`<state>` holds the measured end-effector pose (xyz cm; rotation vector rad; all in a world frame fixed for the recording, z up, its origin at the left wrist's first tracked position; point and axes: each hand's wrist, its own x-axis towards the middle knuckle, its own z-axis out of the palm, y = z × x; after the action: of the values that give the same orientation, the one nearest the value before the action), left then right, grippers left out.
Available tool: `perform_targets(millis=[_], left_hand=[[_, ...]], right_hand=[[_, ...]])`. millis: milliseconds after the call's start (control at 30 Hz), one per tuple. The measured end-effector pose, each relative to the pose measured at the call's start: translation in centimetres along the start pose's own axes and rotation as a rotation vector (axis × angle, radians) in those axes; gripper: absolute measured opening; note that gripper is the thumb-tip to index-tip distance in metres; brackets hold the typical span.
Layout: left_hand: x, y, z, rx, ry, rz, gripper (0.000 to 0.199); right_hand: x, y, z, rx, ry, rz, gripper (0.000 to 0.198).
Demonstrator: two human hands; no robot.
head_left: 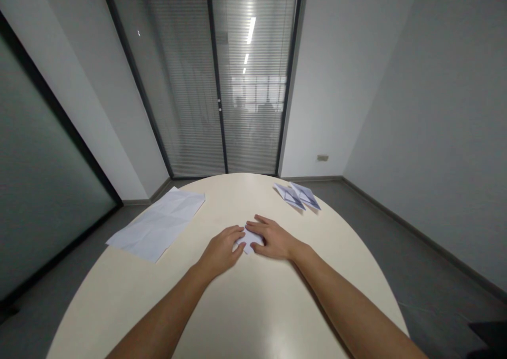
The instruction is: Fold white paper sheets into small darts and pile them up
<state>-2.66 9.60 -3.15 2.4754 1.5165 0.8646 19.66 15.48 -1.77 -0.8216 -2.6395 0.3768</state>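
Note:
A small folded piece of white paper (249,238) lies on the table between my two hands, partly covered by fingers. My left hand (222,251) grips its left side, thumb at the near edge and fingers at the far edge. From the right, my right hand (273,237) holds the same paper, with its thumb near the lower right edge and its fingers over the top. The exact folds under the fingers are hidden.
Large creased white sheets (162,224) lie at the left edge of the round cream table (237,306), partly overhanging it. Two folded paper pieces (297,196) rest near the far right edge. Beyond the table stands a glass partition with blinds (190,84).

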Motion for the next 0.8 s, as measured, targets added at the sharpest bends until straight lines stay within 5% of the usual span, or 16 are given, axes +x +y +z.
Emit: perform_targets(millis=[200, 800], left_hand=[[0.2, 0.3, -0.4, 0.088, -0.016, 0.056, 0.028], [0.4, 0.1, -0.4, 0.080, -0.070, 0.027, 0.034]], right_hand=[[-0.1, -0.4, 0.1, 0.000, -0.039, 0.100, 0.076], [0.1, -2.1, 0.9, -0.034, -0.153, 0.146, 0.078]])
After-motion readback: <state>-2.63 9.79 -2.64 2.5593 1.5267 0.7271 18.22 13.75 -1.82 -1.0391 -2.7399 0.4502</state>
